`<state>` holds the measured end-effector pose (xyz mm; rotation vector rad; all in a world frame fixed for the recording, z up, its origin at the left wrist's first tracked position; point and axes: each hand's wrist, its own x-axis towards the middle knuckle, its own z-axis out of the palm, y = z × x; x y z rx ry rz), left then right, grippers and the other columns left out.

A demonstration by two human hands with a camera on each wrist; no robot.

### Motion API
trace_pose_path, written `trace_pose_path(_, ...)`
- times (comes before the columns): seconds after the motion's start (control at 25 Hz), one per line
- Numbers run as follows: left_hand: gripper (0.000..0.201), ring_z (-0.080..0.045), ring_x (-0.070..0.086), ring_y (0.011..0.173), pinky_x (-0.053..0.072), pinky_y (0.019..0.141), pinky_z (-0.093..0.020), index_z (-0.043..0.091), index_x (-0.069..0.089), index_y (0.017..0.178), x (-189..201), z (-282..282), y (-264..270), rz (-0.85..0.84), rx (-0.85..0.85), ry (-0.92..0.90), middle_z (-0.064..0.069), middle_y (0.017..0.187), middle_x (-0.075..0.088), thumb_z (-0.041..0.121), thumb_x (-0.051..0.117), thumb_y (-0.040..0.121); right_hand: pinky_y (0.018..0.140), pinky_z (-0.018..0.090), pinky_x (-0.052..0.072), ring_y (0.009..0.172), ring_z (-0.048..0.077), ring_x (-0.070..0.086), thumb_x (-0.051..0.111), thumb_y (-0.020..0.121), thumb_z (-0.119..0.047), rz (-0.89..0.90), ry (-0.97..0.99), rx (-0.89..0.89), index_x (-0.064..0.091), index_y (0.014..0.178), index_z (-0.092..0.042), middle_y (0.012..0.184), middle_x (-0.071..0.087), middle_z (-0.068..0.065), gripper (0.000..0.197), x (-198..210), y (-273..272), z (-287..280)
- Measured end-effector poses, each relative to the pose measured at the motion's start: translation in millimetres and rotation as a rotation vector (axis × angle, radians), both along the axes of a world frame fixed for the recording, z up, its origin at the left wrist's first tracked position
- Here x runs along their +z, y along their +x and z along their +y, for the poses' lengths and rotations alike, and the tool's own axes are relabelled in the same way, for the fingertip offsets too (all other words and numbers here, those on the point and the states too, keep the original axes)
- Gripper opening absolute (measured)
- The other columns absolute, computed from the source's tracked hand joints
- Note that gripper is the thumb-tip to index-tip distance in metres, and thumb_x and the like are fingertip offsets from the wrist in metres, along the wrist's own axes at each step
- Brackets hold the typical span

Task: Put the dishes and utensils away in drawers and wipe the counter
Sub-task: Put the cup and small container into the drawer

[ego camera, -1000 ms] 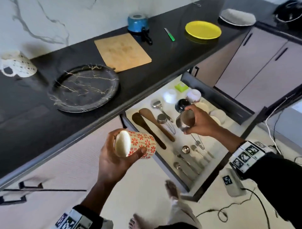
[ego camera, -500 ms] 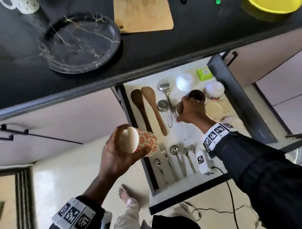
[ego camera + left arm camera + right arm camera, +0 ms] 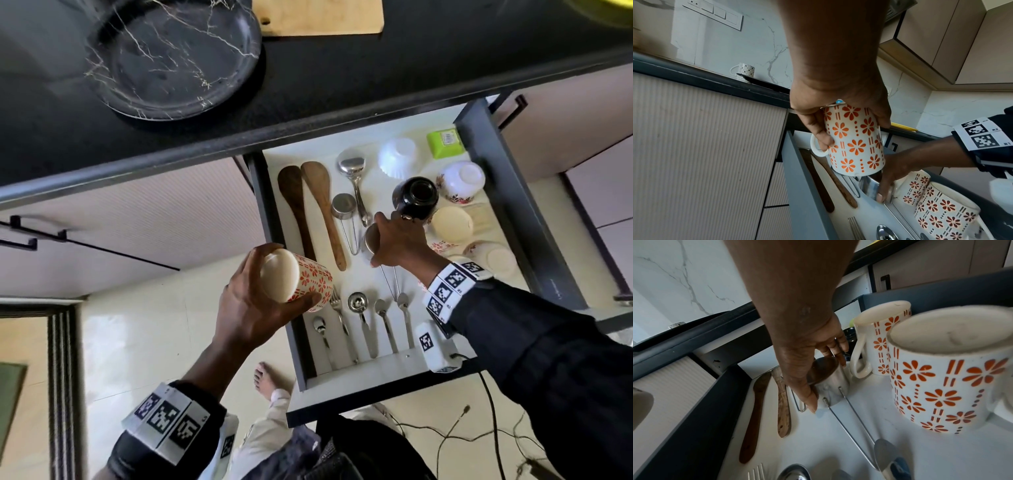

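My left hand (image 3: 253, 308) grips a white mug with orange flowers (image 3: 298, 282) round its body, base toward the head camera, just outside the left wall of the open drawer (image 3: 496, 192). In the left wrist view the flowered mug (image 3: 855, 141) hangs mouth down in my left hand (image 3: 838, 97). My right hand (image 3: 400, 243) is inside the drawer, its fingers curled over an upside-down steel measuring cup (image 3: 830, 381) with a long wire handle. The cup stands on the drawer floor beside a black cup (image 3: 416, 197). My right hand (image 3: 807, 353) covers part of its top.
In the drawer lie two wooden spatulas (image 3: 294, 205), several spoons and a fork (image 3: 337, 305), and several flowered mugs (image 3: 941, 378), a white bowl (image 3: 397, 157) and a green box (image 3: 445, 142) stand there. A black marbled plate (image 3: 171, 58) and a cutting board (image 3: 318, 17) rest on the counter. Cables trail on the floor.
My right hand has lowered the steel cup from above the drawer onto its floor. The left hand still holds the flowered mug in about the same spot. The head view has tilted downward.
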<state>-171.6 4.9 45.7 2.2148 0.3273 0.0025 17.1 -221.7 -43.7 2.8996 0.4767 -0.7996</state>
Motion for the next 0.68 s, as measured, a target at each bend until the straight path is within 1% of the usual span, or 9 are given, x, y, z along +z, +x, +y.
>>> trace_pose_path(0.12, 0.088, -0.008, 0.055, 0.104, 0.051, 0.069, -0.018, 0.037, 0.043, 0.128, -3, -2, 1, 0.006, -0.006, 0.016, 0.023, 0.118, 0.051, 0.075, 0.071, 0.055, 0.093, 0.04, 0.038, 0.116, 0.032, 0.055, 0.083, 0.056, -0.051, 0.012, 0.02, -0.025, 0.04, 0.124, -0.021, 0.127, 0.048, 0.011, 0.086, -2, 2, -4)
trace_pose_path(0.24, 0.089, -0.01, 0.055, 0.105, 0.051, 0.069, -0.019, 0.035, 0.042, 0.13, -6, -2, 0, 0.001, -0.013, 0.03, 0.022, 0.12, 0.05, 0.076, 0.07, 0.056, 0.096, 0.04, 0.036, 0.118, 0.031, 0.053, 0.082, 0.056, -0.054, 0.023, 0.057, -0.04, 0.041, 0.128, -0.025, 0.129, 0.048, 0.01, 0.088, -5, 3, -5)
trace_pose_path(0.44, 0.089, -0.009, 0.054, 0.104, 0.045, 0.067, -0.012, 0.031, 0.043, 0.13, -9, 0, -3, -0.012, -0.02, 0.04, 0.021, 0.12, 0.049, 0.074, 0.07, 0.057, 0.098, 0.04, 0.039, 0.119, 0.029, 0.053, 0.082, 0.054, -0.061, 0.023, 0.113, -0.064, 0.042, 0.129, -0.025, 0.127, 0.049, 0.007, 0.091, -9, 4, -1)
trace_pose_path(0.6, 0.089, -0.01, 0.056, 0.104, 0.048, 0.067, -0.015, 0.032, 0.044, 0.13, -11, 5, -9, -0.006, -0.029, 0.036, 0.021, 0.12, 0.05, 0.074, 0.072, 0.057, 0.099, 0.041, 0.038, 0.121, 0.03, 0.051, 0.082, 0.054, -0.061, 0.033, 0.131, -0.092, 0.04, 0.131, -0.025, 0.129, 0.047, 0.007, 0.095, -9, -2, 1)
trace_pose_path(0.68, 0.089, -0.012, 0.057, 0.104, 0.051, 0.067, -0.019, 0.032, 0.044, 0.129, -11, 8, -9, -0.001, -0.029, 0.04, 0.019, 0.12, 0.052, 0.074, 0.072, 0.056, 0.098, 0.042, 0.039, 0.123, 0.031, 0.05, 0.083, 0.053, -0.063, 0.056, 0.135, -0.102, 0.037, 0.134, -0.024, 0.131, 0.046, 0.008, 0.101, -4, -6, 2)
